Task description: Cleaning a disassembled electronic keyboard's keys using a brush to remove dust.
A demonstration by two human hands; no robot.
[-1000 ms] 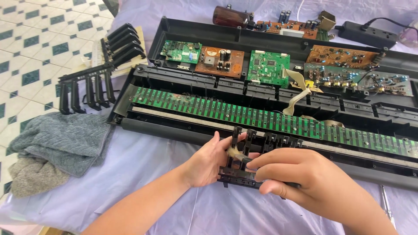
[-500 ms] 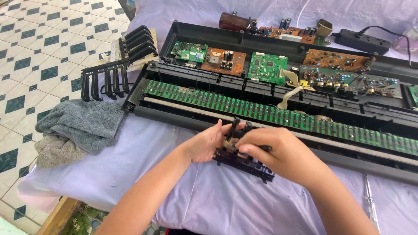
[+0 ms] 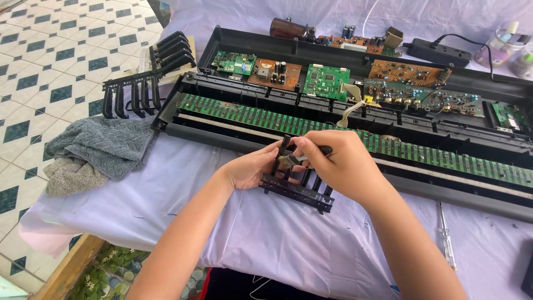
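Cleaning step, by the look of it: left hand [image 3: 250,169] steadies the black key strip [image 3: 297,191] on the bench [image 3: 166,200], fingers closed on its end; right hand [image 3: 338,164] pinches a small brush [image 3: 288,161] over it. Next move needs strokes btwn the keys. Bristle tip and strip's middle hidden by fingers.

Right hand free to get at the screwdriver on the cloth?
Probably not yet: the right hand grips a brush over the key strip. The screwdriver lies uncovered beside that forearm.
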